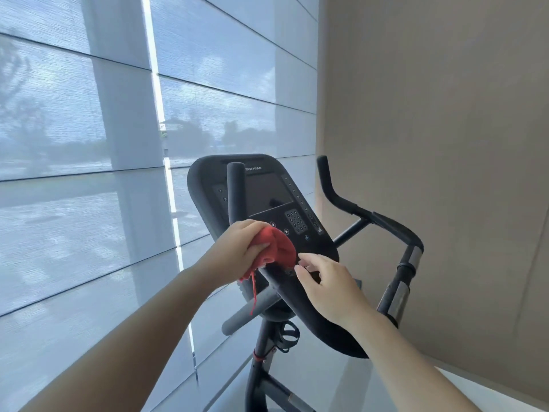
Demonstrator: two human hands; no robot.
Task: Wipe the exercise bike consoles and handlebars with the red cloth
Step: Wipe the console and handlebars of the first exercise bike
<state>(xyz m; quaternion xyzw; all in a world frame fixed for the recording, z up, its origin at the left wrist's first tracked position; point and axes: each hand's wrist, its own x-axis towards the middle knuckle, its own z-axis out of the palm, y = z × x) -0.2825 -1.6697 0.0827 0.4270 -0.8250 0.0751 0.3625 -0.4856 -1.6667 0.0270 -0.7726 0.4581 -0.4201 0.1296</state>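
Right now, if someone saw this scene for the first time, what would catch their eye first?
The red cloth stands out at centre, bunched in the left hand against the handlebar, just below the black console. The right hand is close beside it, fingertips near the cloth's edge. Behind, pale window blinds fill the left half of the view.

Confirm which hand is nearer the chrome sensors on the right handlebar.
Right. The right hand sits just left of the chrome sensors, not touching them; the left hand is farther left, gripping the red cloth.
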